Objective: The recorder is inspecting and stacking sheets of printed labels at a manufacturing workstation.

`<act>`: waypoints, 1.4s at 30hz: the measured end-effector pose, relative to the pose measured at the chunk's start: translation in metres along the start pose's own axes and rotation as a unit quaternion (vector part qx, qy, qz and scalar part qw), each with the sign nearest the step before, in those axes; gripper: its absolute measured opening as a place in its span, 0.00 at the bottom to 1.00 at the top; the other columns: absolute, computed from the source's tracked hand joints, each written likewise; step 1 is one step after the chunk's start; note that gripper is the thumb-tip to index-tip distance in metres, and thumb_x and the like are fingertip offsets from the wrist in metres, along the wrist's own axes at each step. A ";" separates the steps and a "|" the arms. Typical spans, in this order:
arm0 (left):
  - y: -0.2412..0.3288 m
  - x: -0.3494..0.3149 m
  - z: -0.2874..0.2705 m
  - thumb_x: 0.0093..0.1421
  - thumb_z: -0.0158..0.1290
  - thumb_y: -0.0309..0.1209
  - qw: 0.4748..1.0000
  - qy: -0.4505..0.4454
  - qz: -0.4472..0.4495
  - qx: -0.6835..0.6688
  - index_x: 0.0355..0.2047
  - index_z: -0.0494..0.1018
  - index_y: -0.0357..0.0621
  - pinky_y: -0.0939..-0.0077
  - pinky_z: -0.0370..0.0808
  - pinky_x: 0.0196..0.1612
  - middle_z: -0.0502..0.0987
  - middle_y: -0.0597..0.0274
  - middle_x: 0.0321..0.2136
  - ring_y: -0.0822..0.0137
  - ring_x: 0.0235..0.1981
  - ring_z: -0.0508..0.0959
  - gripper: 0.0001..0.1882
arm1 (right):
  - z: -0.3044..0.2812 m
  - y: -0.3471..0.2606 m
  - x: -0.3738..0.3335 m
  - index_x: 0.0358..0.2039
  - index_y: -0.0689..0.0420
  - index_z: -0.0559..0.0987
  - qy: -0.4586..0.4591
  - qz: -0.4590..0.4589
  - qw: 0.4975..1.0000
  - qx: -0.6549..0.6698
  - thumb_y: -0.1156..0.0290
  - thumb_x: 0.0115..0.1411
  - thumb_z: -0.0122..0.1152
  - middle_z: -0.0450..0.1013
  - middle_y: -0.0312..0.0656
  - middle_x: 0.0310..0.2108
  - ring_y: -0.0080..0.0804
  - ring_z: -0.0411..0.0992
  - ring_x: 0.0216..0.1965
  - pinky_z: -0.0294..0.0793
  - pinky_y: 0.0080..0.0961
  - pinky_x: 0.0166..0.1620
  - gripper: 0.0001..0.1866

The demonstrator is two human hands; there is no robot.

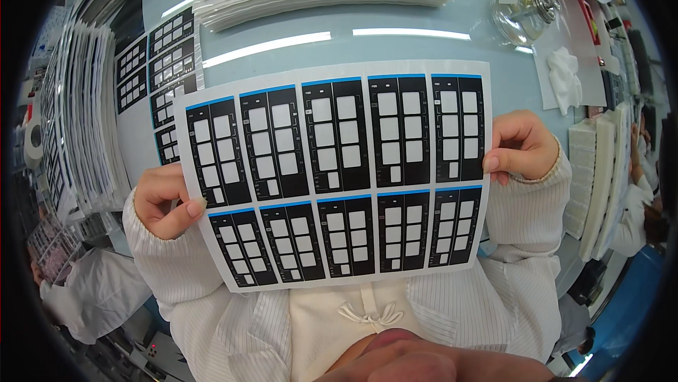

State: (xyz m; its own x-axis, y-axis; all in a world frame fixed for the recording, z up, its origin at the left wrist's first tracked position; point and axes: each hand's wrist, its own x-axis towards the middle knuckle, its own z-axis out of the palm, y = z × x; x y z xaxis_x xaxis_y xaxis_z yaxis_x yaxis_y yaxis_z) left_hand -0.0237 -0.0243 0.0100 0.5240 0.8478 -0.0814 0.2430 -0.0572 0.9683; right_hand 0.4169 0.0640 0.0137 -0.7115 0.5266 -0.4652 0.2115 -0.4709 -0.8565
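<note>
Between my two hands I hold up a white sheet of printed labels (339, 195), with two rows of black panels that have white windows and blue top edges. My left hand (167, 202) pinches the sheet's left edge, thumb on the front. On the right edge, my right hand (522, 147) grips it the same way, its thumb near the margin. The sheet is tilted slightly and faces up toward the view. Most of the fingers are hidden behind it. Beyond it lies a thick stack of similar sheets (325, 2) on the table.
Printed sheets (157, 78) lie left on the pale table (282, 54), beside tall stacks of sheets (83, 114). At the far right are a glass bottle with a metal cap (522, 16) and a crumpled white tissue (564, 80). White blocks (590, 177) stand along the right edge.
</note>
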 end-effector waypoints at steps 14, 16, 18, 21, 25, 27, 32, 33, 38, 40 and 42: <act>0.006 0.001 0.003 0.51 0.51 0.26 1.000 0.008 0.000 -0.013 0.13 0.68 0.36 0.78 0.66 0.19 0.75 0.54 0.19 0.70 0.16 0.71 0.12 | -0.003 0.004 -0.001 0.23 0.64 0.74 -0.006 -0.021 1.000 0.012 0.76 0.53 0.57 0.71 0.40 0.19 0.18 0.67 0.15 0.65 0.11 0.18 0.05; 0.006 0.001 0.004 0.51 0.50 0.26 1.000 0.003 -0.002 -0.007 0.13 0.68 0.36 0.78 0.66 0.20 0.75 0.54 0.19 0.70 0.16 0.71 0.12 | -0.003 0.004 -0.002 0.24 0.64 0.74 -0.003 -0.021 1.000 0.012 0.75 0.53 0.57 0.71 0.40 0.19 0.18 0.67 0.15 0.66 0.11 0.18 0.06; 0.006 0.000 0.004 0.51 0.50 0.26 1.000 0.018 -0.016 -0.016 0.13 0.67 0.36 0.78 0.66 0.20 0.74 0.54 0.18 0.70 0.16 0.71 0.12 | -0.003 0.005 -0.001 0.24 0.64 0.74 -0.001 -0.031 0.999 0.032 0.74 0.54 0.56 0.71 0.40 0.19 0.18 0.66 0.15 0.65 0.11 0.17 0.07; 0.008 0.000 0.002 0.50 0.50 0.26 0.999 0.012 -0.043 -0.003 0.12 0.66 0.36 0.79 0.66 0.21 0.74 0.55 0.18 0.71 0.17 0.70 0.12 | -0.001 0.004 -0.001 0.23 0.64 0.73 0.014 -0.027 0.999 0.018 0.73 0.55 0.54 0.71 0.40 0.19 0.18 0.66 0.14 0.64 0.11 0.16 0.08; 0.009 -0.004 0.007 0.50 0.50 0.25 0.997 0.039 -0.060 -0.010 0.12 0.65 0.36 0.80 0.66 0.22 0.73 0.56 0.18 0.72 0.17 0.70 0.12 | -0.003 0.008 -0.002 0.23 0.64 0.73 0.017 -0.027 0.999 0.031 0.73 0.56 0.54 0.70 0.40 0.18 0.18 0.65 0.13 0.64 0.11 0.16 0.09; 0.006 -0.003 0.006 0.51 0.50 0.25 0.996 0.030 -0.075 -0.020 0.12 0.65 0.36 0.80 0.66 0.23 0.73 0.57 0.18 0.72 0.18 0.69 0.12 | -0.004 0.008 -0.002 0.23 0.64 0.73 0.022 -0.024 0.999 0.023 0.72 0.56 0.53 0.70 0.40 0.18 0.18 0.65 0.13 0.64 0.11 0.16 0.09; 0.006 -0.004 0.009 0.51 0.50 0.26 0.997 0.043 -0.060 -0.014 0.13 0.66 0.36 0.80 0.66 0.22 0.73 0.57 0.18 0.72 0.17 0.70 0.12 | -0.007 0.012 -0.003 0.23 0.64 0.72 0.015 -0.027 0.999 0.034 0.72 0.56 0.54 0.70 0.40 0.17 0.18 0.65 0.12 0.64 0.11 0.16 0.09; 0.005 -0.005 0.008 0.51 0.50 0.26 0.997 0.038 -0.059 -0.017 0.13 0.66 0.36 0.80 0.66 0.22 0.73 0.57 0.18 0.72 0.17 0.70 0.12 | -0.008 0.013 -0.003 0.22 0.63 0.72 0.010 -0.030 0.999 0.027 0.72 0.56 0.54 0.70 0.40 0.17 0.18 0.64 0.12 0.64 0.11 0.16 0.09; 0.008 -0.001 0.006 0.55 0.45 0.27 0.999 0.004 -0.051 0.007 0.14 0.65 0.37 0.79 0.65 0.23 0.73 0.57 0.19 0.71 0.18 0.69 0.13 | -0.005 0.010 -0.005 0.22 0.63 0.72 0.018 -0.039 0.999 0.027 0.72 0.55 0.54 0.70 0.41 0.17 0.18 0.64 0.12 0.63 0.12 0.16 0.09; 0.008 0.000 0.008 0.52 0.50 0.27 0.999 0.021 -0.044 -0.024 0.14 0.66 0.36 0.80 0.67 0.22 0.74 0.57 0.19 0.71 0.18 0.71 0.12 | -0.005 0.010 -0.005 0.21 0.64 0.71 0.024 -0.037 0.999 0.025 0.73 0.55 0.55 0.70 0.42 0.18 0.18 0.63 0.12 0.63 0.12 0.16 0.09; 0.008 0.000 0.008 0.52 0.50 0.26 0.999 0.017 -0.039 -0.021 0.14 0.66 0.36 0.80 0.67 0.23 0.74 0.57 0.20 0.71 0.18 0.71 0.12 | -0.006 0.011 -0.004 0.21 0.64 0.71 0.017 -0.039 0.999 0.020 0.73 0.55 0.55 0.70 0.42 0.18 0.18 0.63 0.12 0.63 0.12 0.16 0.09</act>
State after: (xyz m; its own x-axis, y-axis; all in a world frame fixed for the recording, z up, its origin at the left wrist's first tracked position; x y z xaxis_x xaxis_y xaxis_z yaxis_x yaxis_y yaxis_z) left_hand -0.0151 -0.0293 0.0158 0.4773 0.8661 -0.1489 0.2467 0.0305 0.9686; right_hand 0.4258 0.0612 0.0045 -0.7023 0.5860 -0.4042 0.1275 -0.4550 -0.8813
